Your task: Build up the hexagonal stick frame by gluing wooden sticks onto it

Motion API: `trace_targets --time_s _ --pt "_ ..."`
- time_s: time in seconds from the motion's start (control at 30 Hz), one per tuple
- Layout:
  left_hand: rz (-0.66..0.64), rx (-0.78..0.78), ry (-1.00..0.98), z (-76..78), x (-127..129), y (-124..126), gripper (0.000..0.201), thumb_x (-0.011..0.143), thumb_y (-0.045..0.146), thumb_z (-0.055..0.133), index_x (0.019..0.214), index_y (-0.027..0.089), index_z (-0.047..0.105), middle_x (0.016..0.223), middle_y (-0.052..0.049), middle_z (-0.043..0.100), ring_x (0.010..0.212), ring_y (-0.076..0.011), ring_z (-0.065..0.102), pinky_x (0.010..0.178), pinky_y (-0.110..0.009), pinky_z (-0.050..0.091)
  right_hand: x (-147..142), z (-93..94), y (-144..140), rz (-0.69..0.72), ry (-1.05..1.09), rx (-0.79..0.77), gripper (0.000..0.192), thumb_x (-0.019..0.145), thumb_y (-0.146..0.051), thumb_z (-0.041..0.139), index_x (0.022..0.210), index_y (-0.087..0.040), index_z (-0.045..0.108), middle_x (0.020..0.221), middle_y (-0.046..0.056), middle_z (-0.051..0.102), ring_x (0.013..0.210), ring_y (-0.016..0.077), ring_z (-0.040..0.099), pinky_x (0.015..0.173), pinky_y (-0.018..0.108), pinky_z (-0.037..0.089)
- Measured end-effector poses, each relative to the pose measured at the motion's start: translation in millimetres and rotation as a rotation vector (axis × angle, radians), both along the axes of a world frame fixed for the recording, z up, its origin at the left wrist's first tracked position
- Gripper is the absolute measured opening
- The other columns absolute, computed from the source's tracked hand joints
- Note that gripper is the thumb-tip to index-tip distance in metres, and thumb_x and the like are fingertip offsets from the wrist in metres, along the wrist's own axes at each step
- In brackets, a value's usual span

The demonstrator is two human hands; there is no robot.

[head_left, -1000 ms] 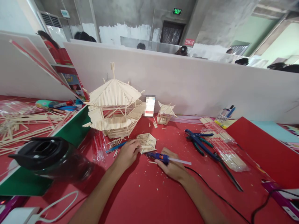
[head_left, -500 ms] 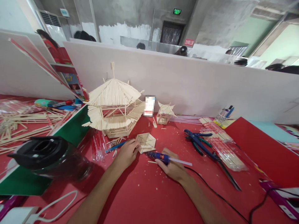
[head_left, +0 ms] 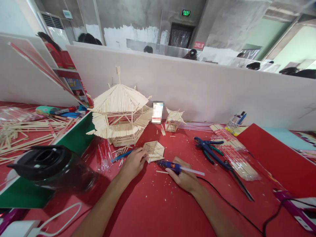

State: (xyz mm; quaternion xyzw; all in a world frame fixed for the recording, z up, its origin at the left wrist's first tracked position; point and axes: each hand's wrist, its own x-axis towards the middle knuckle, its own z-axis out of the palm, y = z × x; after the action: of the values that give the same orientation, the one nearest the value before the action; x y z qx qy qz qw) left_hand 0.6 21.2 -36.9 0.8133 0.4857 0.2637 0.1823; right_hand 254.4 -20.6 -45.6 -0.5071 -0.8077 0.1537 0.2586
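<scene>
Grip: right hand (head_left: 184, 177) wrapped around a blue glue gun (head_left: 172, 166), a white glue stick (head_left: 194, 171) jutting from the back; left hand (head_left: 133, 163) curled, fingertips pressing the near-left edge of a hexagonal stick panel (head_left: 154, 150) flat on the red table (head_left: 158, 204).

Why held so: the nozzle points at the panel's near edge (seemingly touching it, though the tip is too small to be sure), and the left hand looks placed to keep the light piece from sliding.

Where it lies: between the two hands, just in front of a large stick pavilion (head_left: 119, 112), with a small pavilion model (head_left: 174, 120) farther back.

Cord: black cable (head_left: 229, 205) trails off right along the forearm, clear of the work.

Edges: white partition (head_left: 197, 89) closes the back; a green board edge (head_left: 74, 138) and a dark jug (head_left: 51, 168) crowd the left.

Open room: bare red surface toward the person; blue-handled pliers (head_left: 212, 151) and bagged sticks (head_left: 234, 154) lie well right of the hands.
</scene>
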Motion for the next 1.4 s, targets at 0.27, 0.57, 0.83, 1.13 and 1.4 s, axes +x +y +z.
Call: trace_targets --time_s 0.27,0.57,0.83,1.13,1.4 --pt "0.002 0.004 -0.009 -0.2 -0.2 0.4 0.015 0.09 0.012 0.05 0.082 0.02 0.06 0.09 -0.004 0.063 0.088 -0.0203 0.058 0.081 -0.03 0.044 4.0 -0.7 -1.4 -0.027 0.002 0.007 0.035 0.096 -0.045 0.047 0.071 -0.021 0.051 0.074 0.002 0.053 0.064 0.0169 0.054 0.058 0.027 0.036" --pt "-0.003 0.014 -0.011 -0.9 -0.4 1.4 0.014 0.09 0.012 0.051 0.082 0.02 0.06 0.09 -0.005 0.064 0.088 -0.0205 0.058 0.081 -0.031 0.044 12.4 -1.5 -1.0 -0.07 -0.006 0.006 0.034 0.096 -0.046 0.047 0.073 -0.021 0.053 0.073 0.002 0.054 0.064 0.0171 0.055 0.058 0.027 0.037" --pt "-0.006 0.019 -0.018 -0.4 -0.7 1.4 0.014 0.091 0.013 0.05 0.084 0.021 0.06 0.09 -0.004 0.064 0.088 -0.0201 0.058 0.081 -0.031 0.045 2.1 3.5 -1.3 -0.035 0.009 -0.031 0.034 0.095 -0.044 0.049 0.07 -0.021 0.052 0.076 0.001 0.054 0.065 0.0162 0.055 0.059 0.026 0.038" --pt "-0.006 0.013 -0.022 -2.2 -1.0 1.7 0.015 0.091 0.013 0.05 0.083 0.02 0.062 0.092 -0.005 0.065 0.09 -0.0203 0.059 0.084 -0.032 0.045 18.6 5.5 -1.6 -0.052 0.105 -0.107 0.028 0.095 -0.042 0.052 0.076 -0.022 0.055 0.079 0.001 0.055 0.068 0.0165 0.056 0.063 0.028 0.041" --pt "-0.002 0.011 -0.021 -1.2 -0.7 1.9 0.015 0.091 0.013 0.05 0.084 0.02 0.061 0.091 -0.005 0.064 0.088 -0.0203 0.058 0.082 -0.032 0.045 4.6 7.3 -1.7 0.016 0.069 -0.064 0.03 0.095 -0.041 0.05 0.072 -0.022 0.049 0.078 0.001 0.052 0.068 0.0159 0.054 0.062 0.027 0.039"
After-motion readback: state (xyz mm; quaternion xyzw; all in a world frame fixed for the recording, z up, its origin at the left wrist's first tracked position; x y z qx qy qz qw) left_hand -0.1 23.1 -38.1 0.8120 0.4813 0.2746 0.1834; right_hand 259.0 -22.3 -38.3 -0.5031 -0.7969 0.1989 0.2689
